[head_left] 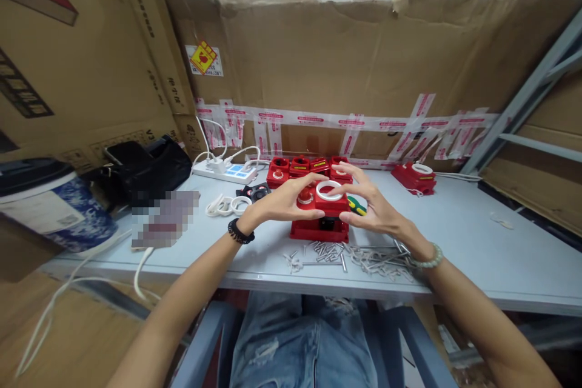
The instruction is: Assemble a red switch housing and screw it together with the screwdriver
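Note:
My left hand [284, 200] and my right hand [370, 206] meet over a red plastic block [321, 224] on the grey table [477, 236]. Fingertips of both hands pinch a white ring [329, 190] that lies on top of the block. A second round opening with a white ring [305, 197] shows on the block beside it. A green and yellow tool handle [357, 205] lies just behind my right hand. Loose metal screws and pins [350, 254] are scattered in front of the block.
Several red blocks [300, 168] stand in a row behind, another one [414, 177] at the right. Spare white rings [227, 205], a power strip [225, 171], a black bag [145, 170] and a bucket [50, 203] sit left. Cardboard walls [364, 54] enclose the table.

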{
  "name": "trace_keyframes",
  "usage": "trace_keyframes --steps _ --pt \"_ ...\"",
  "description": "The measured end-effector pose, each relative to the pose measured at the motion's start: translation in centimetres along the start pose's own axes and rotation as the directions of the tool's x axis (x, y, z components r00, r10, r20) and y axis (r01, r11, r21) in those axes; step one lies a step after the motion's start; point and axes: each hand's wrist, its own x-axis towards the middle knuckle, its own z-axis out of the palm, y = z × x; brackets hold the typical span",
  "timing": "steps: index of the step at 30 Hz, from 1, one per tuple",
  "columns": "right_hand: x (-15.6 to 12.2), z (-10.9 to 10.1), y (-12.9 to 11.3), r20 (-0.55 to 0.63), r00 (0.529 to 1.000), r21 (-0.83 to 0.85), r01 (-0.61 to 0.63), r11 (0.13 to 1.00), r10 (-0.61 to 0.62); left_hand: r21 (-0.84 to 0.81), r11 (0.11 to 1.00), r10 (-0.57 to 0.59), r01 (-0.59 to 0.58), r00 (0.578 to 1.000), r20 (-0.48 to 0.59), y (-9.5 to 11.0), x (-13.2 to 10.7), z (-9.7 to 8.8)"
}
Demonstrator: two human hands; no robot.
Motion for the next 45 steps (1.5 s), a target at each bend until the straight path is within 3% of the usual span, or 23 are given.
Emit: trace_keyframes --steps 7,19,40,45 --pt "-0.1 0.8 0.7 0.078 0.997 -0.167 0.024 0.986 -0.011 0.027 1.0 0.004 -0.007 0.996 0.093 -0.5 0.1 0.9" --pt "-0.2 0.9 0.6 0.144 0.99 -0.179 0.024 0.983 0.002 0.028 1.0 -0.009 0.005 0.991 0.134 -1.1 0.1 1.8" --pt "-0.1 0.3 0.4 0.318 0.938 0.067 -0.169 0.983 0.14 -0.015 0.997 -0.07 0.074 0.979 0.19 -1.9 -0.4 1.9" --pt "0.0 0.2 0.6 0.352 0.928 0.11 -0.171 0.979 0.123 0.062 0.994 -0.098 0.087 0.976 0.197 -1.7 -0.3 2.2"
